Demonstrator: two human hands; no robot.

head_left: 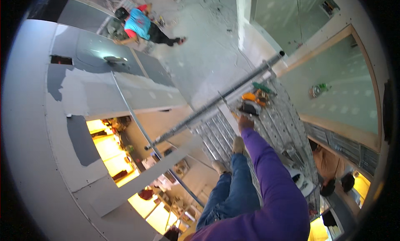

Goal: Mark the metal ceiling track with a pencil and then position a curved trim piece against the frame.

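My right hand [246, 123], at the end of my purple sleeve, reaches to the middle of a perforated metal scaffold deck [273, 132], its fingers closed on something I cannot make out. It is beside a narrow white strip [229, 118] and just below an orange-and-black tool [252, 102]. A green object [263, 88] lies behind that tool. Metal tools [291, 155] and a white object [298, 178] rest farther down the deck on the right. My feet [238, 145] stand on the deck to the left of my hand. My left hand is not in view.
A steel tube [212, 101] crosses the deck's far end; another [131, 114] slants at left. Grey-patched plasterboard [75, 95] with lit openings fills the left. A co-worker in a blue vest [137, 24] is on the floor below. A framed greenish panel [341, 70] is at right.
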